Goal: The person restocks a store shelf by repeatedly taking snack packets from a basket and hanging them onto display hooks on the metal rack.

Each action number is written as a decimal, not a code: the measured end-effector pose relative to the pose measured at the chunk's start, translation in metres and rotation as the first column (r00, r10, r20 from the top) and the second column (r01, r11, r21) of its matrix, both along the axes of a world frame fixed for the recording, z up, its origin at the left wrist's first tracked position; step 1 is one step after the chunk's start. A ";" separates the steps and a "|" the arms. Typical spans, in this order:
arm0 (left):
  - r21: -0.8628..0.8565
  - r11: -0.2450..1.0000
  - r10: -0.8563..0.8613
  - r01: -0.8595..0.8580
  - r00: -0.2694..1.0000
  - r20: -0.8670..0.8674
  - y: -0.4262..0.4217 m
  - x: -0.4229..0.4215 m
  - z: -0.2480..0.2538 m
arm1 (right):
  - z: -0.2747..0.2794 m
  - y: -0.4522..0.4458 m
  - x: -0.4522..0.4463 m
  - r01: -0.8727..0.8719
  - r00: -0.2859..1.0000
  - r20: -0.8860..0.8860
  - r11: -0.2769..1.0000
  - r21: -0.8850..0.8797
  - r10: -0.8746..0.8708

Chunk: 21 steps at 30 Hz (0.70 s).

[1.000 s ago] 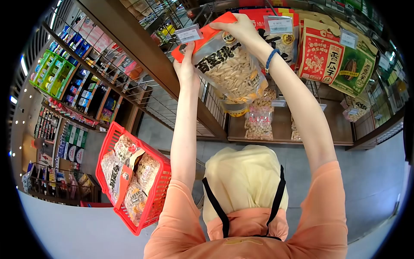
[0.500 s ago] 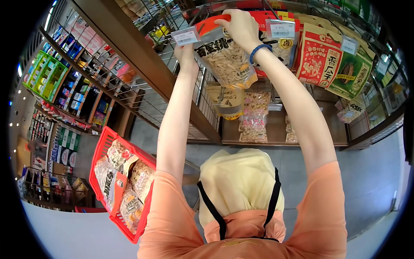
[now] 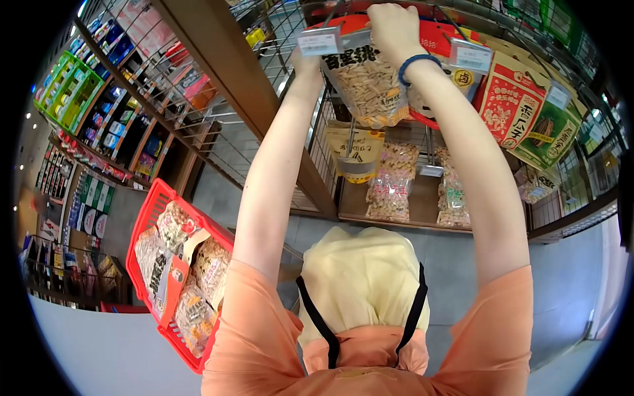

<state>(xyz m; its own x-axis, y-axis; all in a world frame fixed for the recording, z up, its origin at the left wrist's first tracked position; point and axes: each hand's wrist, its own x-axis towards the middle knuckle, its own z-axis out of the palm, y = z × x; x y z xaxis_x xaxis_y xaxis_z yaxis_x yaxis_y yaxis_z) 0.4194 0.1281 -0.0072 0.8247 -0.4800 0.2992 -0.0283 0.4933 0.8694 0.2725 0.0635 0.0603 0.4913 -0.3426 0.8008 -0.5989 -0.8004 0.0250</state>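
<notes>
A clear pouch of sunflower seeds (image 3: 371, 86) with black lettering and a red-orange top hangs at the display rack. My right hand (image 3: 395, 30), a blue band on its wrist, is closed on the pouch's upper right part. My left hand (image 3: 306, 65) is raised at the pouch's upper left, beside a price tag (image 3: 319, 41). The tag and pouch hide its fingers, so its grip does not show. More red-topped packs hang behind and to the right, with a second price tag (image 3: 471, 55) in front of them.
Red and green seed packs (image 3: 522, 99) hang at right. Below are a yellow pouch (image 3: 354, 152) and bagged peanuts (image 3: 392, 181) on the bottom shelf. A brown post (image 3: 224, 72) stands left of the rack. A red basket (image 3: 146, 204) with several snack bags is by my left arm.
The view has shifted, so the rack appears farther right. The seed pouch and my right hand are slightly nearer the left price tag. My left hand stays beside that tag.
</notes>
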 end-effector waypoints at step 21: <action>0.311 0.935 -0.227 0.170 0.962 0.155 0.079 -0.061 -0.047 | -0.026 -0.015 0.008 -0.047 0.997 -0.065 0.999 0.012 0.048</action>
